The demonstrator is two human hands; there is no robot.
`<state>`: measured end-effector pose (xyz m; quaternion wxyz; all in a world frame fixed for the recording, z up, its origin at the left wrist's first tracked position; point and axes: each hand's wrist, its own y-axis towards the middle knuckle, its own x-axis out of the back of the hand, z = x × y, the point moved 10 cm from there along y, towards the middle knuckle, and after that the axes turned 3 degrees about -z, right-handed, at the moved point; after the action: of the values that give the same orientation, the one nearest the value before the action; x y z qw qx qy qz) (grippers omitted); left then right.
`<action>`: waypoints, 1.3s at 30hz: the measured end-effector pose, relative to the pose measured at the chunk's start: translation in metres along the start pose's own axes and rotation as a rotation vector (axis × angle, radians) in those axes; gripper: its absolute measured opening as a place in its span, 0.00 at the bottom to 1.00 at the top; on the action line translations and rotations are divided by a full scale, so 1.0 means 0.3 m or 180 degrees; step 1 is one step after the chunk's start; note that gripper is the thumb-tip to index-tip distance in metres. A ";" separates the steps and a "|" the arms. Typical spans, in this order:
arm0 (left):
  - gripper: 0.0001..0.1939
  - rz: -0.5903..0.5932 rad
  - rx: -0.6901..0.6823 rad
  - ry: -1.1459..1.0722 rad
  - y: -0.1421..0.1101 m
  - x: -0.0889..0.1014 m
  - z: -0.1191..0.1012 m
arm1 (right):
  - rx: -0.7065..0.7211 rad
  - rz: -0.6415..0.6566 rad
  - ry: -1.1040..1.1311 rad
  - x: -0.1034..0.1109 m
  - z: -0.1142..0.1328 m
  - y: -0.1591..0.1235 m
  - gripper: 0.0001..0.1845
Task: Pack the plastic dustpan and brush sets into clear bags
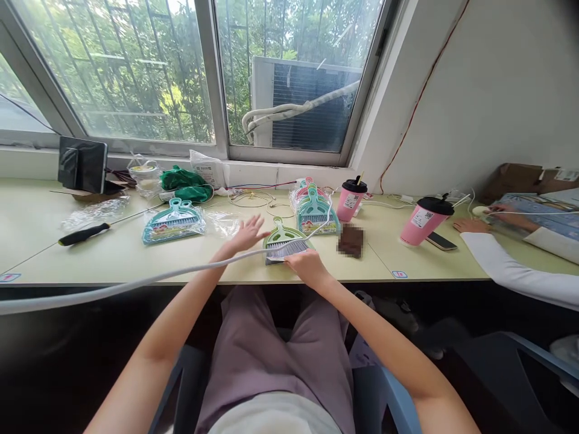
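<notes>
On my feed, the right hand [307, 265] is pinching the near edge of the green dustpan set [284, 234] on the desk [113, 259]; left hand [245, 234] spread just left of that set; behind it, rightward, a teal dustpan set [313, 209], then a pink cup [347, 206].

Relative to the green dustpan-and-brush set [287, 247], a hand could pass at three o'clock between the pixelated brown object [350, 241] and the rightmost pink cup [418, 226]; a bagged teal dustpan set [315, 207] blocks one o'clock, a white cable [158, 278] eight-thirty.
</notes>
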<state>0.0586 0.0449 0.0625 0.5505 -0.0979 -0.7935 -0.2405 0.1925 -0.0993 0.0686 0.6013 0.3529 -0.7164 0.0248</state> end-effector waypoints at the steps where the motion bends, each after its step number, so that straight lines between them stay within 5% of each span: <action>1: 0.36 -0.0031 -0.0075 -0.0025 -0.007 -0.022 -0.037 | -0.0021 -0.0098 -0.0072 0.029 -0.021 -0.017 0.15; 6: 0.25 -0.0410 0.0005 0.0092 0.010 -0.039 -0.097 | -0.0565 -0.0304 -0.0668 0.104 -0.215 -0.141 0.23; 11: 0.17 -0.0267 0.0316 0.0052 0.053 -0.076 -0.051 | -0.0656 0.0524 -0.0452 -0.054 -0.344 -0.202 0.22; 15: 0.15 -0.0732 0.0556 -0.0795 0.048 -0.030 0.044 | -0.0799 0.0693 -0.0315 -0.090 -0.393 -0.190 0.29; 19: 0.15 -0.1125 0.0856 -0.1927 0.027 0.018 0.124 | -0.0938 0.0173 -0.0044 0.010 -0.340 -0.100 0.34; 22: 0.20 -0.1144 0.0942 -0.2414 0.020 0.030 0.112 | -0.0812 -0.0413 0.0393 0.085 -0.215 0.028 0.27; 27: 0.18 -0.1101 0.0448 -0.2472 0.023 0.047 0.030 | -0.1018 -0.0453 0.0364 0.015 -0.060 0.247 0.17; 33: 0.14 -0.1336 0.0656 -0.2319 0.024 0.045 0.074 | -0.1682 -0.0605 0.0229 -0.054 -0.052 0.310 0.19; 39: 0.18 -0.1045 0.0535 -0.2563 0.028 0.038 0.064 | -0.2044 -0.0730 0.1331 -0.080 -0.138 0.272 0.13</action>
<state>0.0419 0.0604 0.0700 0.1580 -0.0114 -0.9665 -0.2020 0.1846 -0.0076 0.0906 0.8128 0.2121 -0.5058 -0.1964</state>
